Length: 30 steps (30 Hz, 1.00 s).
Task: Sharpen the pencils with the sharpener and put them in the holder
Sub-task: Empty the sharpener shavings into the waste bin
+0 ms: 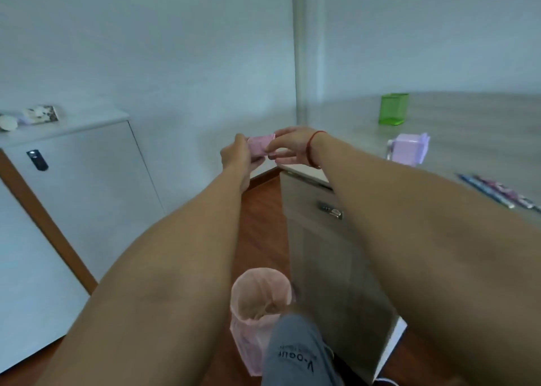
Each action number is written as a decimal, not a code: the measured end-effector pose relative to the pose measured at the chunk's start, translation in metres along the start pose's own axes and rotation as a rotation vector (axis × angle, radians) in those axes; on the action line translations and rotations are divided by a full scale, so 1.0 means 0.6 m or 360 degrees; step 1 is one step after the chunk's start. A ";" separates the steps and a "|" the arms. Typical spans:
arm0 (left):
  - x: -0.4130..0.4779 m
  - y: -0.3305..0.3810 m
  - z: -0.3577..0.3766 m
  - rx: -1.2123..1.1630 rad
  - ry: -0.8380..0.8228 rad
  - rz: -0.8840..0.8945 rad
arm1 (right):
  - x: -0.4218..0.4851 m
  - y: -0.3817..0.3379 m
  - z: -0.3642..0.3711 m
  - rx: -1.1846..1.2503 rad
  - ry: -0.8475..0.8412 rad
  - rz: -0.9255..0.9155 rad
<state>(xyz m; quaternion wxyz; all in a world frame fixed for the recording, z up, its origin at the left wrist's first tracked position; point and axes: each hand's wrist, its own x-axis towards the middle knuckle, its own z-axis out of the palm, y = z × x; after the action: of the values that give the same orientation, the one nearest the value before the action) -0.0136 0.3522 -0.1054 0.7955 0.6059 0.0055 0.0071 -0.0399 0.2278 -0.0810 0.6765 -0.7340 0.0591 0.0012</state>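
Observation:
Both my hands hold a small pink box-like piece, probably the sharpener's shavings drawer, in the air left of the desk. My left hand grips its left side and my right hand pinches its right side. The lilac sharpener body stands on the grey desk. A green mesh holder stands farther back on the desk. Several patterned pencils lie at the desk's right edge of view.
A pink-lined waste bin stands on the wooden floor below my arms, beside the desk's cabinet door. My grey-trousered knee is near it. A white cupboard fills the left side.

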 end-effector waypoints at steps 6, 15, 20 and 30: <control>-0.081 0.025 0.174 0.0037 -0.0414 0.0064 | -0.123 -0.055 -0.168 -0.0026 0.0334 -0.0092; -0.133 -0.090 0.361 0.0320 -0.0631 0.0067 | -0.236 0.038 -0.345 -0.0072 0.0794 0.0078; -0.142 -0.106 0.398 0.0540 -0.0508 0.0375 | -0.245 0.098 -0.391 -0.0089 0.0981 0.0138; -0.105 -0.170 0.428 0.1299 -0.0710 0.0769 | -0.212 0.161 -0.429 -0.0254 0.1064 0.0320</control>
<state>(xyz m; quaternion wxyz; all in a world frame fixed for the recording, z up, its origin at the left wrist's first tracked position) -0.0714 0.0767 -0.1353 0.4520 0.8374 -0.3018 0.0585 -0.1951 -0.0247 -0.1449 0.5569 -0.7349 0.3488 -0.1680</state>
